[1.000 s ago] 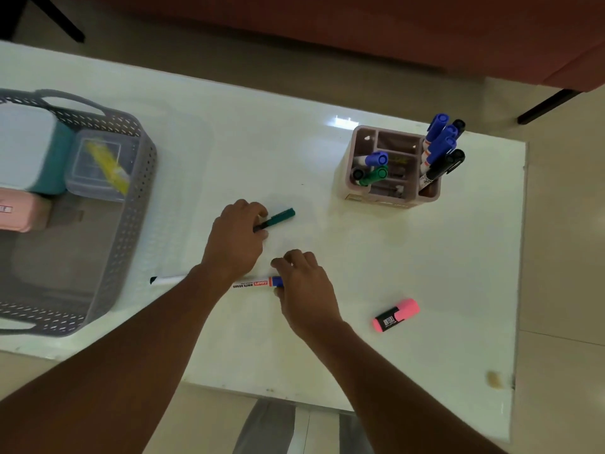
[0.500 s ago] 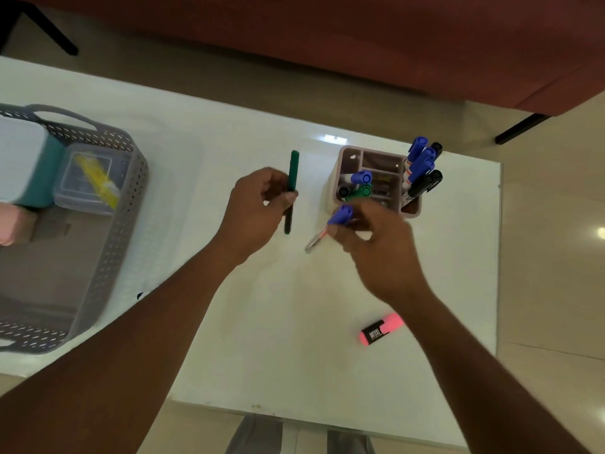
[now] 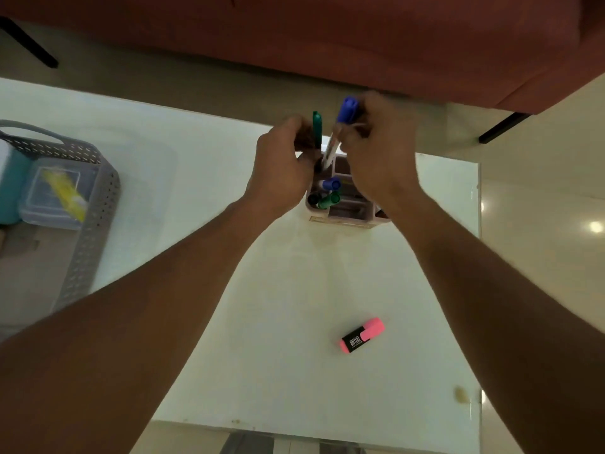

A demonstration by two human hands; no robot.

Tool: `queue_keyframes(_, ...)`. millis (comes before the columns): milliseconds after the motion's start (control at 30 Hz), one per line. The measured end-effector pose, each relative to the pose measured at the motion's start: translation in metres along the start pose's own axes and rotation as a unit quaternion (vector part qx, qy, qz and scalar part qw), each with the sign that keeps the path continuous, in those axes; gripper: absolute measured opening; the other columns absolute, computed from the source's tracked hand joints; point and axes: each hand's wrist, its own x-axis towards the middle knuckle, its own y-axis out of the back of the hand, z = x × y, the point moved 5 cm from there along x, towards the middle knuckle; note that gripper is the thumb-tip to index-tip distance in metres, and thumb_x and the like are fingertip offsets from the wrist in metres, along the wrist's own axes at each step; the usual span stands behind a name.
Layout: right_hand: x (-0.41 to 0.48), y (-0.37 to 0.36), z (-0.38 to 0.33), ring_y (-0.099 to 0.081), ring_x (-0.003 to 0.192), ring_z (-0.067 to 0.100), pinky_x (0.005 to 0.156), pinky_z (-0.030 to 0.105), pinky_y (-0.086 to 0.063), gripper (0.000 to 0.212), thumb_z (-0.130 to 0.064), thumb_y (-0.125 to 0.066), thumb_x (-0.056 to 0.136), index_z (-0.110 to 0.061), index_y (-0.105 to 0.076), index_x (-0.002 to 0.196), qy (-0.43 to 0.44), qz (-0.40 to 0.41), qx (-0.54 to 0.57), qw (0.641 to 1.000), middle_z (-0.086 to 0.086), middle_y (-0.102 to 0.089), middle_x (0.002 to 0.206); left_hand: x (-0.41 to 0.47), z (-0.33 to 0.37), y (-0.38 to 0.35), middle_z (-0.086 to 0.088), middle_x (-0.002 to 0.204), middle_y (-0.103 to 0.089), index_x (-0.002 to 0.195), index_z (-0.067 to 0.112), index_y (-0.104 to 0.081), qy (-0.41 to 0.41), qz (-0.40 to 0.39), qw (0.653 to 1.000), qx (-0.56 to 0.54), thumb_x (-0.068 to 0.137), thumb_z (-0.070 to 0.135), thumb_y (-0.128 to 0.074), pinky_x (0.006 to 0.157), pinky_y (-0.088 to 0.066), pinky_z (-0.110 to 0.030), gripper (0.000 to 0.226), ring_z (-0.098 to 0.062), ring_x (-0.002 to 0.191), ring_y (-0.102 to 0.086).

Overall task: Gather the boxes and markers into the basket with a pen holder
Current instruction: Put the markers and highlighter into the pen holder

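Both hands hover over the pink pen holder at the table's far middle. My left hand grips a green marker upright. My right hand holds a white marker with a blue cap, tip pointing down into the holder. A blue-capped and a green-capped marker stand in the holder's left compartment; the rest is hidden by my right hand. A pink highlighter lies on the table nearer to me. The grey basket at the left holds a teal box and a clear box.
The white table ends at the right near x 1460, with tiled floor beyond. A reddish sofa spans the far side, with black legs at left and right. A small stain marks the table's near right corner.
Both hands lifted their markers off the table and carried them away from me to the pen holder. The markers have turned upright. The view has tilted, shifting the basket left.
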Motion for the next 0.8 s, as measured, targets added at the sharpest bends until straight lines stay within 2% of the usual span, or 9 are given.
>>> queue_keyframes(133, -0.011, -0.013, 0.023, -0.057, 0.094, 0.007, 0.080, 0.011, -0.048, 0.039, -0.014, -0.062, 0.093, -0.017, -0.055, 0.131, -0.039, -0.063, -0.026, 0.997, -0.003, -0.061, 0.127, -0.003, -0.013, -0.011, 0.003, 0.096, -0.065, 0.106, 0.009, -0.061, 0.006, -0.001, 1.000, 0.030, 0.089, 0.002, -0.062, 0.073, -0.042, 0.000, 0.019, -0.012, 0.090, -0.063)
queue_keyframes(200, -0.014, -0.011, 0.028, -0.062, 0.091, 0.014, 0.068, 0.003, -0.043, 0.043, -0.007, -0.059, 0.094, -0.017, -0.052, 0.135, -0.049, -0.063, -0.032, 0.996, 0.001, -0.061, 0.124, -0.004, -0.014, -0.013, 0.001, 0.099, -0.067, 0.105, 0.009, -0.061, 0.001, -0.002, 0.999, 0.035, 0.089, 0.002, -0.061, 0.076, -0.044, -0.004, 0.018, -0.013, 0.093, -0.064)
queue_keyframes(267, -0.017, -0.005, 0.030, -0.064, 0.090, 0.021, 0.062, 0.000, -0.040, 0.043, 0.001, -0.054, 0.092, -0.014, -0.055, 0.132, -0.043, -0.041, -0.033, 0.998, 0.005, -0.062, 0.118, -0.005, -0.014, -0.015, 0.005, 0.099, -0.066, 0.106, 0.010, -0.062, -0.006, -0.003, 0.999, 0.033, 0.089, 0.003, -0.062, 0.076, -0.045, -0.004, 0.019, -0.011, 0.091, -0.063)
queue_keyframes(367, -0.020, 0.002, 0.032, -0.057, 0.080, 0.008, 0.059, -0.002, -0.039, 0.043, 0.006, -0.047, 0.091, -0.015, -0.058, 0.127, -0.044, -0.018, -0.053, 0.997, 0.000, -0.061, 0.118, -0.005, -0.014, -0.016, 0.006, 0.100, -0.064, 0.111, 0.012, -0.061, 0.000, -0.004, 0.999, 0.040, 0.089, 0.005, -0.063, 0.069, -0.045, -0.002, 0.022, -0.008, 0.088, -0.062)
queue_keyframes(433, -0.023, 0.001, 0.035, -0.055, 0.071, 0.001, 0.056, -0.004, -0.038, 0.042, 0.008, -0.048, 0.090, -0.013, -0.059, 0.124, -0.057, -0.036, -0.063, 0.996, -0.002, -0.060, 0.107, -0.007, -0.017, -0.015, 0.004, 0.101, -0.065, 0.111, 0.012, -0.060, 0.008, -0.001, 0.999, 0.040, 0.090, 0.005, -0.063, 0.065, -0.046, -0.002, 0.022, -0.009, 0.086, -0.062)
queue_keyframes(500, -0.025, -0.006, 0.036, -0.059, 0.073, 0.002, 0.060, -0.001, -0.041, 0.037, 0.006, -0.050, 0.090, -0.012, -0.061, 0.120, -0.062, -0.085, -0.090, 0.990, -0.001, -0.063, 0.101, -0.009, -0.021, -0.013, 0.003, 0.101, -0.064, 0.110, 0.012, -0.060, 0.024, 0.004, 0.999, 0.045, 0.090, 0.005, -0.063, 0.063, -0.046, -0.002, 0.022, -0.011, 0.082, -0.062)
queue_keyframes(600, -0.028, -0.020, 0.037, -0.062, 0.089, 0.016, 0.077, 0.019, -0.048, 0.038, 0.006, -0.056, 0.085, -0.013, -0.064, 0.117, -0.044, -0.160, -0.134, 0.977, 0.005, -0.068, 0.110, -0.014, -0.028, -0.012, 0.005, 0.098, -0.064, 0.108, 0.014, -0.062, 0.037, 0.003, 0.997, 0.064, 0.089, 0.003, -0.063, 0.063, -0.045, -0.003, 0.022, -0.012, 0.079, -0.063)
queue_keyframes(733, -0.028, -0.024, 0.036, -0.055, 0.088, 0.009, 0.074, 0.009, -0.041, 0.038, 0.004, -0.063, 0.085, -0.014, -0.063, 0.118, -0.008, -0.187, -0.130, 0.974, 0.002, -0.069, 0.112, -0.017, -0.027, -0.015, 0.005, 0.099, -0.066, 0.106, 0.019, -0.065, 0.022, -0.023, 0.998, 0.057, 0.086, -0.004, -0.056, 0.060, -0.045, -0.002, 0.031, -0.007, 0.077, -0.062)
queue_keyframes(800, -0.028, -0.024, 0.036, -0.059, 0.093, 0.010, 0.079, 0.012, -0.041, 0.040, 0.004, -0.062, 0.086, -0.015, -0.064, 0.121, 0.002, -0.189, -0.123, 0.974, 0.002, -0.069, 0.114, -0.017, -0.027, -0.016, 0.006, 0.098, -0.067, 0.106, 0.018, -0.066, 0.024, -0.027, 0.998, 0.053, 0.086, -0.004, -0.057, 0.061, -0.046, -0.002, 0.031, -0.006, 0.076, -0.062)
